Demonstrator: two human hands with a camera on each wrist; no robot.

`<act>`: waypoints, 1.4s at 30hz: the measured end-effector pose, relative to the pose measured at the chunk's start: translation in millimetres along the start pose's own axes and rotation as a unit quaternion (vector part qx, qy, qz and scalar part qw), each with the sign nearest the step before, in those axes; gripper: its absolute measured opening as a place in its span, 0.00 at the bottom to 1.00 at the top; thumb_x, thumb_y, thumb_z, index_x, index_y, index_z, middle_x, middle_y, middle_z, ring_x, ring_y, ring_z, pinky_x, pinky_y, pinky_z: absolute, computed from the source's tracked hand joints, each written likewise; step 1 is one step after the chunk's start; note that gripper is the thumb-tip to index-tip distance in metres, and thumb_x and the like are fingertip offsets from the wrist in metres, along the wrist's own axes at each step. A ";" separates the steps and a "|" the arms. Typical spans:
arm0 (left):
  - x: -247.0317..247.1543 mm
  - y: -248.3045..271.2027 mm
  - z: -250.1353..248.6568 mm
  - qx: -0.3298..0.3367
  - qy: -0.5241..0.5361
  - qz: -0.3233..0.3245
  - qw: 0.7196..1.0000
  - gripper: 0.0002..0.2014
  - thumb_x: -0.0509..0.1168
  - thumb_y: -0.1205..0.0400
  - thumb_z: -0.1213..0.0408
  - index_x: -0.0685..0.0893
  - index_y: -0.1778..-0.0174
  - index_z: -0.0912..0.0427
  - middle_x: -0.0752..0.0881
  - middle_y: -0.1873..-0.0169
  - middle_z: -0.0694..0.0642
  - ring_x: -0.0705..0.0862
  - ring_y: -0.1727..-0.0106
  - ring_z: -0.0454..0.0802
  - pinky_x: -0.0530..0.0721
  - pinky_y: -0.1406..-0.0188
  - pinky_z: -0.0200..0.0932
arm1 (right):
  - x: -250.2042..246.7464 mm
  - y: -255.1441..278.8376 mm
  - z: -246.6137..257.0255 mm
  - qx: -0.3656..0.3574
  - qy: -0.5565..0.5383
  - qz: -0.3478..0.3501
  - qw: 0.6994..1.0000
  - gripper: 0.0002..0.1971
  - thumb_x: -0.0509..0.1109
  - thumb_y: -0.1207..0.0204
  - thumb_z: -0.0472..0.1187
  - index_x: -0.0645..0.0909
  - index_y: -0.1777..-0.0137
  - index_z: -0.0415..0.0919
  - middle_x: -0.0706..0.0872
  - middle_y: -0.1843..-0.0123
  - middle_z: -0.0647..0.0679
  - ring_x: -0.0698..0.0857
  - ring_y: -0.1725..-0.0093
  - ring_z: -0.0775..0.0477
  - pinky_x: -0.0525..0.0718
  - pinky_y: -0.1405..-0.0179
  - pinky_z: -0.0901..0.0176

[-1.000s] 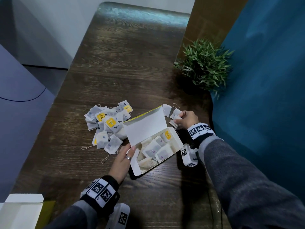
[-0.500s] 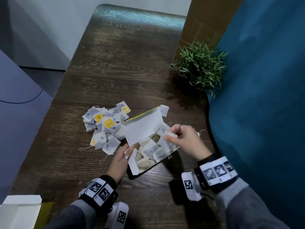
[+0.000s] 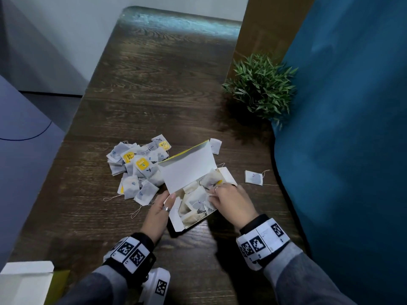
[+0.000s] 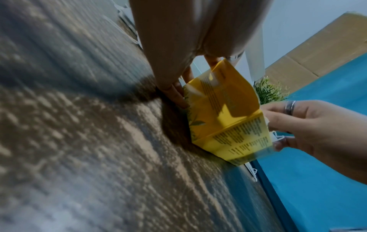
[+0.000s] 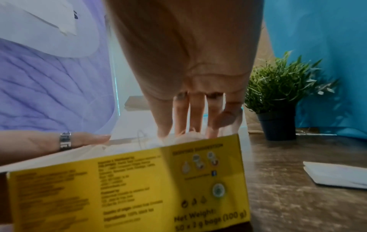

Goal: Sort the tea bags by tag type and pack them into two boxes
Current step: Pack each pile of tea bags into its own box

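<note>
Partly, right hand (image 3: 230,201) hides boxed tea bags (image 3: 193,201).

Dark wood-grain table (image 3: 154,84). Potted plant (image 3: 259,84) at right edge, against blue cloth (image 3: 352,128). White wall (image 3: 66,29) beyond; brown panel (image 3: 264,23) far right.

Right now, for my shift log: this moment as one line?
left hand: steadies open box | right hand: in box, on tea bags | unsorted pile: left of box
</note>
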State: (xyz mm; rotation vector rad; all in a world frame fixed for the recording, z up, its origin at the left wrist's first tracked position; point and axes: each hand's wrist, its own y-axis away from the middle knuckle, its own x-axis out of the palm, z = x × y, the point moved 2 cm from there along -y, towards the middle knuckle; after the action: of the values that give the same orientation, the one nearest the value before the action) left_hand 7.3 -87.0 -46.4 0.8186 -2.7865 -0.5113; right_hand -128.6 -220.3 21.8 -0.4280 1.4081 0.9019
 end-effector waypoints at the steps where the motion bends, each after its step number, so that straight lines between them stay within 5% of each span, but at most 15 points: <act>1: 0.3 0.1 -0.2 0.001 -0.002 0.001 1.000 0.15 0.60 0.25 0.39 0.85 0.47 0.35 0.84 0.37 0.52 0.81 0.35 0.48 0.74 0.28 0.59 | 1.1 -0.1 -1.7 -0.009 0.001 0.012 1.000 0.14 0.57 0.21 0.42 0.83 0.43 0.44 0.85 0.40 0.47 0.80 0.37 0.44 0.72 0.40 0.52; 4: -0.2 0.0 0.5 0.000 -0.008 0.000 1.000 0.16 0.59 0.24 0.41 0.85 0.45 0.37 0.84 0.37 0.50 0.81 0.35 0.47 0.73 0.28 0.59 | -3.3 -1.4 -5.1 0.006 -0.049 -0.053 0.997 0.09 0.63 0.26 0.35 0.84 0.50 0.40 0.87 0.43 0.47 0.84 0.44 0.41 0.77 0.43 0.50; 6: -0.5 0.2 0.4 0.000 -0.007 0.001 1.000 0.19 0.59 0.24 0.40 0.84 0.42 0.40 0.84 0.36 0.49 0.81 0.34 0.46 0.73 0.28 0.59 | -9.7 -2.9 -5.3 0.043 -0.005 -0.137 0.990 0.08 0.74 0.34 0.38 0.86 0.55 0.40 0.87 0.52 0.45 0.86 0.54 0.39 0.81 0.53 0.49; 8: -0.4 0.1 0.3 -0.001 -0.002 0.005 1.000 0.22 0.60 0.27 0.36 0.83 0.41 0.40 0.83 0.36 0.48 0.81 0.34 0.45 0.73 0.28 0.59 | -9.9 -6.9 -3.3 0.084 0.030 -0.147 0.985 0.12 0.79 0.40 0.45 0.87 0.58 0.41 0.86 0.56 0.46 0.86 0.56 0.40 0.82 0.58 0.48; 12: -0.3 0.1 0.3 -0.001 -0.002 0.006 1.000 0.23 0.60 0.29 0.33 0.83 0.42 0.37 0.83 0.36 0.47 0.81 0.33 0.46 0.73 0.28 0.59 | -4.5 -17.3 -1.8 0.093 0.014 -0.146 0.985 0.10 0.78 0.38 0.46 0.87 0.60 0.43 0.82 0.55 0.46 0.82 0.52 0.39 0.80 0.57 0.45; 16: -0.3 0.9 -1.4 -0.003 -0.005 0.011 1.000 0.21 0.60 0.28 0.34 0.84 0.43 0.36 0.83 0.36 0.48 0.81 0.34 0.46 0.74 0.29 0.59 | -20.0 -12.0 -2.9 0.052 -0.067 -0.190 0.978 0.07 0.66 0.24 0.45 0.84 0.58 0.45 0.83 0.50 0.52 0.78 0.46 0.45 0.71 0.49 0.48; 20: -0.1 1.3 -2.1 0.000 -0.010 0.008 1.000 0.14 0.58 0.24 0.40 0.84 0.47 0.32 0.84 0.37 0.49 0.82 0.35 0.46 0.75 0.29 0.58 | -36.5 -1.6 -8.5 0.028 -0.097 -0.273 0.957 0.03 0.69 0.26 0.43 0.78 0.60 0.48 0.84 0.59 0.55 0.80 0.55 0.48 0.61 0.56 0.54; 25: 0.7 1.3 -2.1 0.001 -0.005 0.010 1.000 0.15 0.59 0.24 0.39 0.85 0.47 0.36 0.84 0.38 0.51 0.82 0.36 0.47 0.76 0.30 0.59 | -6.6 -3.7 2.0 -0.031 0.040 -0.202 0.978 0.11 0.79 0.44 0.36 0.80 0.66 0.45 0.83 0.65 0.52 0.83 0.66 0.46 0.62 0.60 0.55; 32: -1.0 -0.9 2.5 -0.002 -0.002 0.015 1.000 0.21 0.61 0.28 0.33 0.84 0.44 0.37 0.83 0.37 0.52 0.81 0.34 0.51 0.74 0.29 0.62 | 14.8 1.0 8.3 -0.030 0.132 -0.140 0.981 0.11 0.77 0.34 0.46 0.81 0.75 0.48 0.83 0.69 0.55 0.83 0.64 0.48 0.61 0.60 0.52; 35: -0.9 -0.5 0.8 0.003 -0.006 0.015 1.000 0.20 0.60 0.27 0.36 0.84 0.44 0.37 0.84 0.37 0.51 0.81 0.34 0.49 0.74 0.28 0.61 | -7.8 5.1 -10.6 -0.006 0.027 -0.229 0.973 0.12 0.64 0.25 0.47 0.85 0.67 0.49 0.85 0.65 0.53 0.83 0.63 0.45 0.72 0.61 0.52; 38: -1.8 -0.3 1.4 0.001 -0.012 0.008 1.000 0.18 0.59 0.25 0.38 0.84 0.44 0.37 0.84 0.37 0.50 0.81 0.34 0.47 0.73 0.28 0.59 | -22.9 -2.7 -57.7 0.104 -0.146 -0.257 0.950 0.07 0.65 0.23 0.40 0.84 0.53 0.42 0.85 0.53 0.44 0.83 0.51 0.39 0.83 0.53 0.45; 42: -1.0 0.2 0.9 -0.007 -0.006 0.004 1.000 0.15 0.59 0.24 0.39 0.85 0.47 0.35 0.83 0.37 0.51 0.82 0.35 0.48 0.74 0.28 0.59 | -2.1 -25.1 -116.7 0.251 -0.178 -0.026 0.951 0.23 0.69 0.24 0.44 0.74 0.30 0.39 0.69 0.29 0.41 0.69 0.29 0.35 0.68 0.28 0.46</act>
State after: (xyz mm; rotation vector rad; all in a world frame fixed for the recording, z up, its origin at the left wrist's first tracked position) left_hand 7.8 -86.0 -47.2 0.8049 -2.7926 -0.5355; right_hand -186.2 -322.3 -1.1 0.0824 1.2247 0.5151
